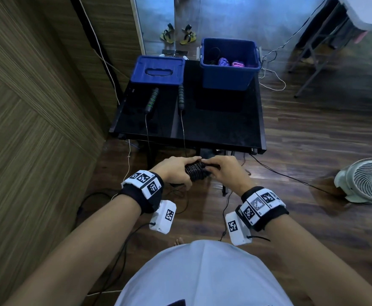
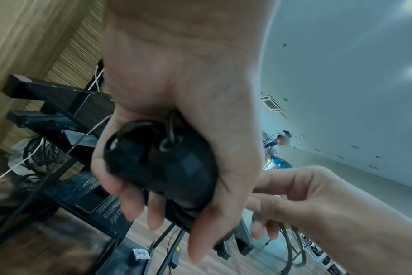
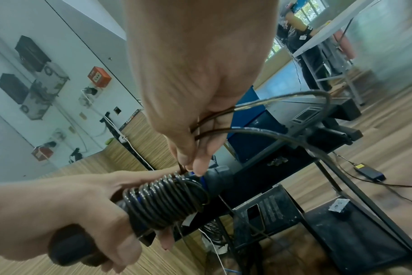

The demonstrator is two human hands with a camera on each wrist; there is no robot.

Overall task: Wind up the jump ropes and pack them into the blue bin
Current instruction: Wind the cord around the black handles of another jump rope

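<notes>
Left hand [image 1: 176,171] fingers curled tight around paired black handles [image 3: 153,204] with cord coiled round them, centre frame. Right hand [image 1: 224,171] pinches loose cord [image 3: 259,130] at the coil's end. Blue bin [image 1: 229,65], upper centre on black table [image 1: 213,124], holds wound ropes; lid [image 1: 158,70] left of it. Wood floor, fan [image 1: 368,180] right edge.

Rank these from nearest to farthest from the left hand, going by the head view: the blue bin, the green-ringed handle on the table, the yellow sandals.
1. The green-ringed handle, on the table's left side, is nearest to the left hand.
2. The blue bin, at the table's far right, comes next.
3. The yellow sandals, on the floor beyond the table, are farthest.
</notes>
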